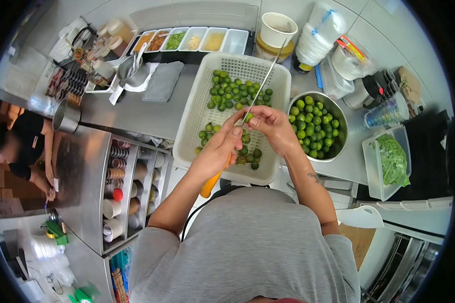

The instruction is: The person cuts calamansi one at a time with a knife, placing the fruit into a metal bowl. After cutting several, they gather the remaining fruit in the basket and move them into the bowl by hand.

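Above a white perforated basket (187, 129), my left hand (217, 151) is closed around a knife with an orange handle (212, 184). Its long thin blade (266, 80) slants up and away to the right. My right hand (275, 130) pinches a small green lime (248, 117) against the blade near the left thumb. Whether the lime's skin is cut cannot be made out. Small limes (230, 92) lie in the basket, in a far group and a near group partly hidden under my hands. A steel bowl (345, 132) full of limes (313, 123) stands beside my right wrist.
Behind the basket is a row of white ingredient trays (192, 39). A grey cloth (163, 81) and a steel pot (133, 76) sit at left. On the right are a plastic box (371, 171) of lettuce (391, 159) and stacked cups. Another person (28, 141) works at far left.
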Demonstrator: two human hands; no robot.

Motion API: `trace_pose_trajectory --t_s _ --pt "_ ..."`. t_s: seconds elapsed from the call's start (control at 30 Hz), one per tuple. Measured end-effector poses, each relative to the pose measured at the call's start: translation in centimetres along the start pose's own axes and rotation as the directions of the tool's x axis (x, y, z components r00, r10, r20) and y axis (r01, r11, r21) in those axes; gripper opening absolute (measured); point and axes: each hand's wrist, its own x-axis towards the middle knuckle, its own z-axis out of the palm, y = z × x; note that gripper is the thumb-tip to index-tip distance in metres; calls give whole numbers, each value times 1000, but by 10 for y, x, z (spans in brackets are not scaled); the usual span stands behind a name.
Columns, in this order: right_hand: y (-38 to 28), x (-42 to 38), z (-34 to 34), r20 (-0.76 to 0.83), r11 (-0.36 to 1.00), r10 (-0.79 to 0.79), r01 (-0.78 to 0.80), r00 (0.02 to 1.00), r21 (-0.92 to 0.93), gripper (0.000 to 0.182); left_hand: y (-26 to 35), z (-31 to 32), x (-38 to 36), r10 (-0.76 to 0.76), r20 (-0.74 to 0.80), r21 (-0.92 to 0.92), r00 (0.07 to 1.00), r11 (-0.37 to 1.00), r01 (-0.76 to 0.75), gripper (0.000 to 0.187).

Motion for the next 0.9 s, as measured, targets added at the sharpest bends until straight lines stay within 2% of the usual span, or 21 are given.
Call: trace_pose_trajectory --t_s 0.1,0.2,0.3,0.4,0.5,0.6,0.73,0.9 --pt "0 -9 -4 -110 999 -2 -3 994 -40 29 -4 0 9 -8 43 88 999 996 4 68" --pt "-11 -18 -4 -88 999 -40 40 995 0 30 -9 -5 15 -91 -18 29 996 995 91 63" --pt "-15 -21 -2 -135 995 -97 98 986 7 28 -5 -1 6 -23 40 133 999 991 17 57" --pt "-11 -18 -9 -175 992 -110 97 978 -82 26 -2 11 -6 79 19 324 997 943 -81 57" --pt "-14 -17 -5 -181 988 -149 138 972 -75 25 -7 16 -11 143 -21 410 990 904 -122 56" --pt "-8 -15 -1 -197 979 -159 129 968 -155 25 -10 21 -14 268 -67 503 961 841 -199 54" --pt "-5 -18 7 -131 981 -129 107 983 -161 25 -6 23 -13 268 -79 532 960 826 -187 54" --pt "-5 -26 8 -100 988 -98 85 990 -133 25 4 31 -2 240 -123 438 963 884 -164 45"
